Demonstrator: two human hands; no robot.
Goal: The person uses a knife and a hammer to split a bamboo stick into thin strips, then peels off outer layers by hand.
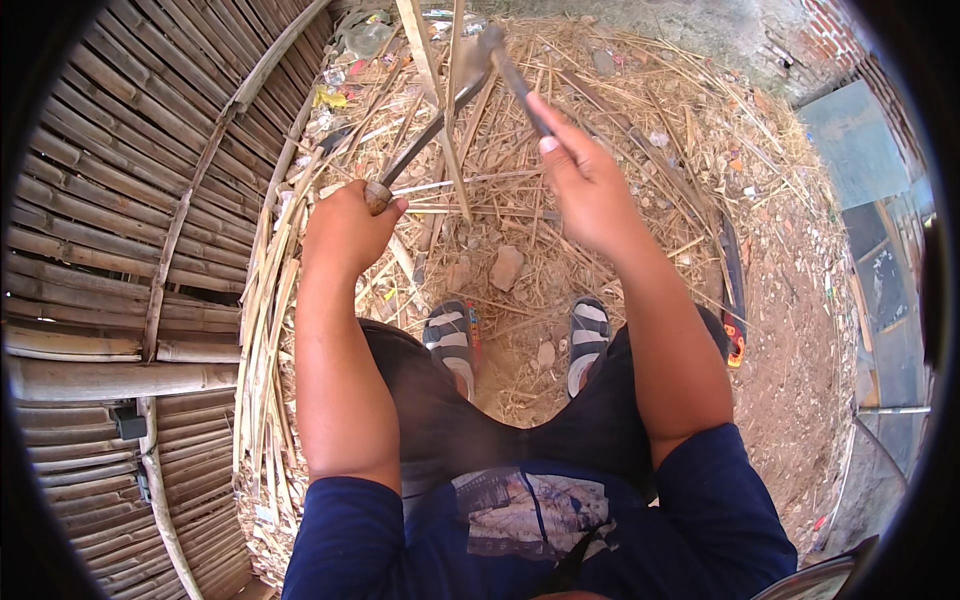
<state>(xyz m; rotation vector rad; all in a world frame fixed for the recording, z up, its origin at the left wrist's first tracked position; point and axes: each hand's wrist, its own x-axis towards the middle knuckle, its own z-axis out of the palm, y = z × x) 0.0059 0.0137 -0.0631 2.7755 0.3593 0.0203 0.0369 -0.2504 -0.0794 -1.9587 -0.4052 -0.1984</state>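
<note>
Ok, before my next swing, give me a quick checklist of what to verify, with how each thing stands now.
1. Left hand closed on the blade's wooden handle: ok.
2. Left fingers off the blade: ok, the grip sits behind it.
3. Right hand closed round the hammer: ok.
4. Blade firmly seated in the bamboo piece: cannot tell; they cross, but depth doesn't show.
5. Feet apart from the blade: ok.
6. Ground free of clutter: not ok; a stone and loose stalks lie there.
</note>
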